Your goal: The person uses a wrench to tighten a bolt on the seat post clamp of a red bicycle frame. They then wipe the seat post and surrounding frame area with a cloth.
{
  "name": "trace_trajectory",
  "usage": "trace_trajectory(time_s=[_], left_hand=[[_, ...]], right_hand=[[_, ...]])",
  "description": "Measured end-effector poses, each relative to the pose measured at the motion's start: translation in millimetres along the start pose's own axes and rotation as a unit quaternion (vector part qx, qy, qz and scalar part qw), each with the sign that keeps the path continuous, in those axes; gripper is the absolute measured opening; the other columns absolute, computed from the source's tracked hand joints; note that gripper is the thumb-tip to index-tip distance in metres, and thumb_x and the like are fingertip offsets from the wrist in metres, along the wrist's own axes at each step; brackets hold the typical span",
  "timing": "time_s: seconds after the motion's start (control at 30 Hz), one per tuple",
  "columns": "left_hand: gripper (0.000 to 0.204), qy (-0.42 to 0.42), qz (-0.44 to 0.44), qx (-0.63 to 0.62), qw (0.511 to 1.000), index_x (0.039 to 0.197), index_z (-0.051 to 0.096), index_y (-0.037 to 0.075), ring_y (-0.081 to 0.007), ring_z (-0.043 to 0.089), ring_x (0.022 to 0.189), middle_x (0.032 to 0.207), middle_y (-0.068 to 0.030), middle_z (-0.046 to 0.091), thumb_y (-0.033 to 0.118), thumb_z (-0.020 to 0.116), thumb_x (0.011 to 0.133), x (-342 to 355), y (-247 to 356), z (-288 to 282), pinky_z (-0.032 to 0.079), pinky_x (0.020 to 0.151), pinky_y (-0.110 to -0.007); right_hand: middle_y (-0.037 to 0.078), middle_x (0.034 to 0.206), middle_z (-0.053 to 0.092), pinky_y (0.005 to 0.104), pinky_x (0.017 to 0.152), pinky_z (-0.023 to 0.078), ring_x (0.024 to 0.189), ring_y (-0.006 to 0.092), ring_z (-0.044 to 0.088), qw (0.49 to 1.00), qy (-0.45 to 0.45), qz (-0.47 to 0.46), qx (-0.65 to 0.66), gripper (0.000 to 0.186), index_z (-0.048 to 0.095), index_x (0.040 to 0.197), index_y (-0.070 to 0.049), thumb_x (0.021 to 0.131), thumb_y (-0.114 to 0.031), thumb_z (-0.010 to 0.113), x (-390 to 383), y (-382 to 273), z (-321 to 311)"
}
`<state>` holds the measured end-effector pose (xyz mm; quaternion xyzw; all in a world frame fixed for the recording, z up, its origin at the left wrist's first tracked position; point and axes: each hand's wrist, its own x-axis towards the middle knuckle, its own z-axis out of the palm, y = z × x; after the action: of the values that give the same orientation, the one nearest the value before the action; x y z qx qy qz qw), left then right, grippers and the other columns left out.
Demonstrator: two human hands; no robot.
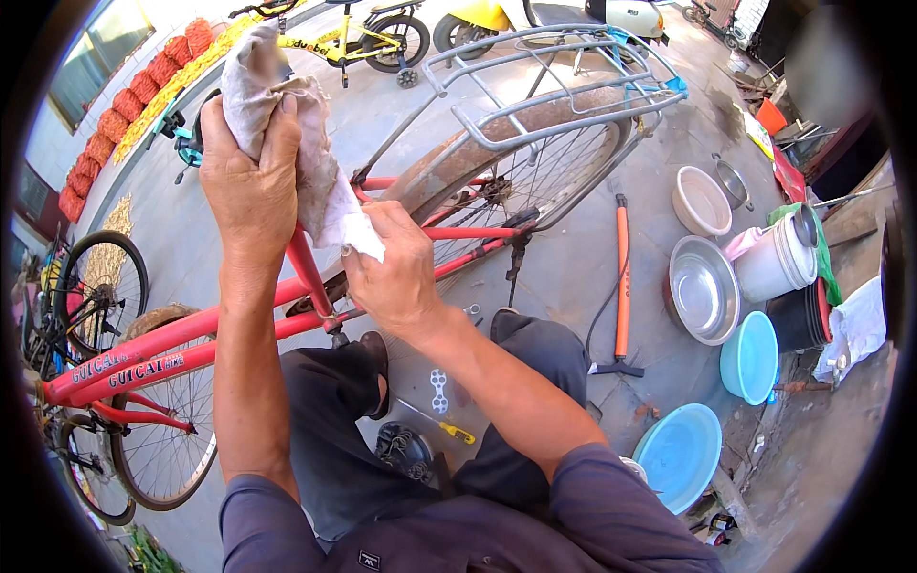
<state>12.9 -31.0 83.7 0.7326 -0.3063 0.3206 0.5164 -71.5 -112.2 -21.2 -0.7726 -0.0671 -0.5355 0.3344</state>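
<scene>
A red bicycle (pixel 162 355) stands across in front of me, its rear wheel and grey metal rack (pixel 535 119) at the far right of the frame. My left hand (pixel 250 181) is closed round a worn greyish-white rag (pixel 315 181), thumb on top, above the red seat tube (pixel 306 267). The rag's upper part is bunched round something that it hides. Lower down, the curled fingers of my right hand (pixel 396 272) grip the rag's white end, close to the rear frame tubes. What lies beneath those fingers is hidden.
A yellow screwdriver (pixel 457 434) and a flat multi-hole wrench (pixel 438 390) lie between my feet. Right of me are an orange floor pump (pixel 623 286), a steel basin (pixel 703 290) and blue basins (pixel 680 458). Other bicycles (pixel 103 282) stand left; a yellow bike (pixel 363 43) is ahead.
</scene>
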Motion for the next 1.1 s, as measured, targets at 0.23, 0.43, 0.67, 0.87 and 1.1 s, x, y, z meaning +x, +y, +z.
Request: trace_trajectory(time_s=[0.23, 0.43, 0.67, 0.87, 1.1], left_hand=[[0.028, -0.013, 0.008, -0.002, 1.000, 0.115, 0.054, 0.001, -0.0166, 0.056, 0.093, 0.102, -0.0091, 0.063, 0.021, 0.059, 0.096, -28.9, -20.3, -10.2, 0.044, 0.084, -0.030], [0.026, -0.037, 0.018, -0.011, 0.999, 0.119, 0.051, 0.001, -0.0165, 0.055, 0.089, 0.098, -0.0096, 0.061, 0.017, 0.054, 0.098, -44.1, -25.8, -14.2, 0.045, 0.081, -0.030], [0.017, 0.013, -0.078, 0.058, 0.995, 0.112, 0.052, 0.001, -0.0126, 0.054, 0.070, 0.081, -0.0056, 0.059, 0.013, 0.049, 0.100, -75.4, -60.9, -37.3, 0.047, 0.063, -0.027], [0.027, 0.067, -0.160, 0.053, 0.983, 0.117, 0.050, 0.001, -0.0135, 0.056, 0.075, 0.095, -0.0072, 0.058, 0.021, 0.054, 0.099, -127.6, -68.8, -62.8, 0.047, 0.063, -0.028], [0.033, -0.104, -0.109, 0.039, 0.988, 0.123, 0.047, -0.003, -0.0222, 0.056, 0.101, 0.109, -0.0129, 0.053, 0.007, 0.056, 0.093, -154.4, -23.0, -44.0, 0.045, 0.088, -0.033]], right_hand=[[0.014, 0.092, 0.063, 0.0417, 0.082, 0.050, 0.089, 0.0329, 0.059, 1.000, -0.023, 0.016, -0.002, 0.025, 0.064, 0.094, 0.003, 0.070, 0.004, 0.060, 2.6, -5.8, -2.7], [0.019, 0.093, 0.062, 0.0412, 0.078, 0.050, 0.091, 0.0358, 0.059, 1.000, -0.007, 0.012, -0.003, 0.020, 0.065, 0.084, 0.008, 0.064, 0.004, 0.063, -2.5, -1.9, 0.0], [0.017, 0.094, 0.063, 0.0411, 0.087, 0.048, 0.094, 0.0341, 0.059, 0.999, -0.025, 0.029, 0.012, 0.026, 0.061, 0.099, 0.004, 0.073, 0.003, 0.061, 0.5, -4.0, -5.1], [0.015, 0.085, 0.066, 0.0332, 0.057, 0.052, 0.069, 0.0259, 0.067, 0.992, 0.021, 0.090, 0.089, 0.029, 0.057, 0.114, 0.002, 0.087, -0.005, 0.065, 2.3, -17.4, -13.4], [0.018, 0.086, 0.063, 0.0363, 0.059, 0.052, 0.069, 0.0282, 0.065, 0.968, -0.136, 0.127, 0.165, 0.041, 0.057, 0.120, 0.002, 0.086, -0.018, 0.069, -5.7, -45.4, -17.2]])
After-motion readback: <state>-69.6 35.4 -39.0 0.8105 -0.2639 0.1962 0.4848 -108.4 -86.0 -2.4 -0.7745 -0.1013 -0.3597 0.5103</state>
